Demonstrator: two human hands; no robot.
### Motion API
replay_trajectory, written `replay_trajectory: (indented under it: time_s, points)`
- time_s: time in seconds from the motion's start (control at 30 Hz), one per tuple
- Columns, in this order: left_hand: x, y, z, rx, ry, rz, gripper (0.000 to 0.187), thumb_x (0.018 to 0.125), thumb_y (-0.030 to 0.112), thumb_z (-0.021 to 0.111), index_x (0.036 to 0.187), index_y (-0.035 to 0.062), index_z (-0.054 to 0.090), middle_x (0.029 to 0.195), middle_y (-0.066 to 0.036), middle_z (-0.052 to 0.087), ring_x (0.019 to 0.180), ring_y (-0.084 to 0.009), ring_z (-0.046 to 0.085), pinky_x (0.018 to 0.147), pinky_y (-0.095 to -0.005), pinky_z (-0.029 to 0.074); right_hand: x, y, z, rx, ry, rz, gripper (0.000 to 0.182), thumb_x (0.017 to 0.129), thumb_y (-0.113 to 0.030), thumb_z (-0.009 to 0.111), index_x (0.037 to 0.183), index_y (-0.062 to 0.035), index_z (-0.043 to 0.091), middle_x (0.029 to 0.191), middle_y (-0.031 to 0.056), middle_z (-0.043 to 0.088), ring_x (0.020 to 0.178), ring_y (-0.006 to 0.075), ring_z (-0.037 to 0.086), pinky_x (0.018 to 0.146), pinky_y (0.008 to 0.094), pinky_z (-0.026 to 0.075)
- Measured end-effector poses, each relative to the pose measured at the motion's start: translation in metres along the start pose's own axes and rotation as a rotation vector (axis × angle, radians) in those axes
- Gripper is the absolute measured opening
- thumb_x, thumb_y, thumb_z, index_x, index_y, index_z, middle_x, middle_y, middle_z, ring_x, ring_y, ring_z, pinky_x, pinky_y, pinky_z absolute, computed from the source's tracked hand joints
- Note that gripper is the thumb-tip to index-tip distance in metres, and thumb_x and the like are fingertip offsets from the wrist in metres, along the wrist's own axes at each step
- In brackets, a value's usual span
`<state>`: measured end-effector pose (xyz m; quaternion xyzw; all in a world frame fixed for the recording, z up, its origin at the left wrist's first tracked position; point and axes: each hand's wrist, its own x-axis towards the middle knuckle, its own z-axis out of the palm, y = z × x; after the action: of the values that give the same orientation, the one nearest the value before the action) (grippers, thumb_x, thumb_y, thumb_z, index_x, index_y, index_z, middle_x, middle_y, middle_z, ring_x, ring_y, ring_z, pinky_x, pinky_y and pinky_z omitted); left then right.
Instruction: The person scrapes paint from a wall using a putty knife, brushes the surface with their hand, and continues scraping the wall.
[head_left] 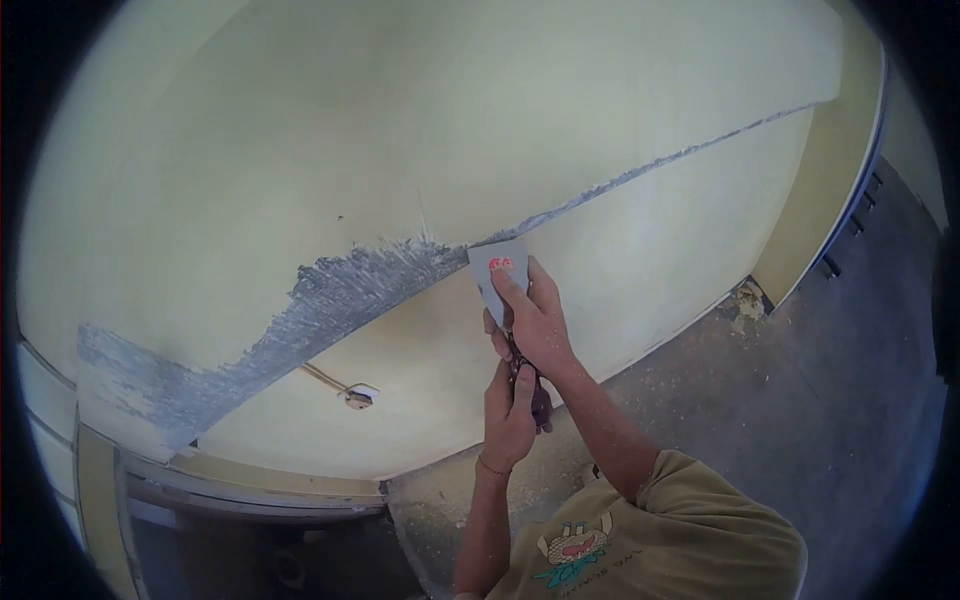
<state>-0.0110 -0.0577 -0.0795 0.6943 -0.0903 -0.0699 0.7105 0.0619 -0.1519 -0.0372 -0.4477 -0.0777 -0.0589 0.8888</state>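
Observation:
Both of my hands are closed on a scraper with a broad, flat metal blade (490, 270) and a dark handle (541, 405). My right hand (540, 325) grips it higher up, with the thumb lying on the blade near a red marking. Lower down, my left hand (510, 415) wraps around the handle. The blade's edge meets the pale wall (380, 120) along a slanting line. To the left of the blade, a grey scraped patch (350, 305) spreads across the wall. A thin grey strip (650, 168) runs from the blade up to the right.
An electrical box (358, 396) with a short conduit sits on the wall below the patch. The grey floor (760, 440) is scattered with pale flakes. A door frame (250, 490) stands at lower left. Dark hinges or brackets (832, 267) line an edge at right.

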Motion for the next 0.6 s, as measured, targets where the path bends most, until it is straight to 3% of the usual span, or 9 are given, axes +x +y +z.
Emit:
replay_trajectory:
  time_s: [0.2, 0.33, 0.6]
  points:
    - [0.007, 0.001, -0.002, 0.102, -0.024, -0.003, 0.038, 0.104, 0.036, 0.035, 0.103, -0.0004, 0.046, 0.057, -0.007, 0.053, 0.04, -0.0126, 0.05, 0.037, -0.0247, 0.04, 0.002, -0.003, 0.006, -0.088, 0.1, 0.027, 0.023, 0.101, -0.027, 0.049, 0.099, -0.0035, 0.047, 0.055, 0.0063, 0.051, 0.032, 0.0099, 0.041, 0.029, 0.025, 0.031]
    - [0.007, 0.018, -0.008, 0.039, -0.089, -0.103, 0.034, 0.104, 0.027, 0.037, 0.11, -0.0049, 0.047, 0.054, -0.006, 0.053, 0.042, -0.0124, 0.052, 0.04, -0.0263, 0.041, 0.004, -0.01, 0.013, -0.058, 0.116, 0.036, 0.023, 0.101, -0.025, 0.048, 0.098, -0.0024, 0.048, 0.055, 0.0036, 0.05, 0.033, 0.0085, 0.041, 0.03, 0.0234, 0.031]
    - [0.009, 0.021, -0.01, 0.081, -0.073, -0.076, 0.034, 0.104, 0.028, 0.038, 0.101, -0.0046, 0.049, 0.055, -0.006, 0.053, 0.043, -0.013, 0.052, 0.041, -0.0273, 0.04, 0.006, -0.016, 0.018, -0.077, 0.127, 0.04, 0.022, 0.101, -0.024, 0.049, 0.101, -0.0026, 0.05, 0.058, 0.0033, 0.05, 0.038, 0.0087, 0.045, 0.03, 0.0242, 0.032]
